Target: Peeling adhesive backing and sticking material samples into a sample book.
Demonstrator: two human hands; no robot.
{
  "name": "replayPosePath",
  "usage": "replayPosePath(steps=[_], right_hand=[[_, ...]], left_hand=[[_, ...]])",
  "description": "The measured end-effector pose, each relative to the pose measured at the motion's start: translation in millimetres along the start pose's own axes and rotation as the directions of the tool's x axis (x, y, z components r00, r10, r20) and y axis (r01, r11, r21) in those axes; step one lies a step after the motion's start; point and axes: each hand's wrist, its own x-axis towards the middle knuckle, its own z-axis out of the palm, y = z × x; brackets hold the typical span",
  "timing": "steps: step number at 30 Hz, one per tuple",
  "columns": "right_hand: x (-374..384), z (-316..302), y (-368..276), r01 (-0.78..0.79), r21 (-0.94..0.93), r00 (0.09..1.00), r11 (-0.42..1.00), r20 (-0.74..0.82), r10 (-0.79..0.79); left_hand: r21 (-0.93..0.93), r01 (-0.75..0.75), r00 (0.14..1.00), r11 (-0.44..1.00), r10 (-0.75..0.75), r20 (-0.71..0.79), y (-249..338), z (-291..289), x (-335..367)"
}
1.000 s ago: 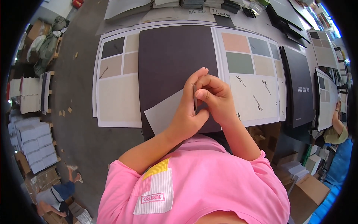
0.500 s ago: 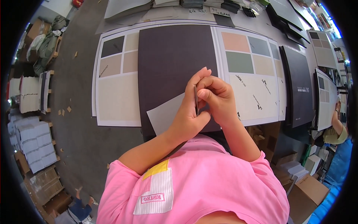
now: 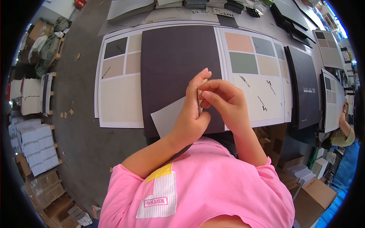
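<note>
My left hand [image 3: 192,110] is closed around the edge of a thin sheet, its thumb bent across and its fingers pointing away from me. A light grey sheet [image 3: 166,117] sticks out to the left from behind this hand, over a dark board [image 3: 178,57]. Between the hands a narrow pale beige edge [image 3: 200,99] shows; whether it belongs to the grey sheet I cannot tell. My right hand [image 3: 224,98] pinches at this edge with thumb and forefinger. Under the dark board lie open sample panels with colour swatches, one left [image 3: 121,91] and one right [image 3: 253,81].
Stacked sheets [image 3: 129,9] stand along the table's far side. Dark sample books [image 3: 303,87] lie to the right, near another person's arm [image 3: 345,119]. An open cardboard box [image 3: 313,201] sits low at right. On the left are pallets with white stacks [image 3: 36,148].
My right hand has moved slightly right and its fingers have straightened a little. The edge between my hands now shows pale beige. The person at lower left has mostly gone from view.
</note>
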Motion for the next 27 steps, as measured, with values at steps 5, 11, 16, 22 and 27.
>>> replayPosePath(steps=[5,11,16,22,27], right_hand=[[-17.9,2.9,-26.7,0.151,-0.401,0.986,0.904,-0.001,-0.166],[-23.9,1.9,-39.4,0.117,-0.467,0.991,0.877,-0.001,-0.132],[-25.3,-0.8,-38.1,0.146,-0.478,0.987,0.866,0.01,-0.161],[-25.9,-1.5,-39.8,0.141,-0.494,0.987,0.858,0.009,-0.158],[-26.7,-2.3,-37.9,0.153,-0.474,0.985,0.867,0.006,-0.17]], left_hand=[[0.578,-0.22,0.971,0.786,0.235,0.05,6.0,3.5,0.1],[0.689,-0.235,0.956,0.686,0.291,0.036,5.1,10.9,1.4],[0.741,-0.242,0.95,0.626,0.31,0.048,5.0,12.4,2.5],[0.776,-0.264,0.942,0.573,0.325,0.081,6.0,14.2,3.0],[0.781,-0.236,0.945,0.578,0.324,0.046,3.3,14.8,2.9]])
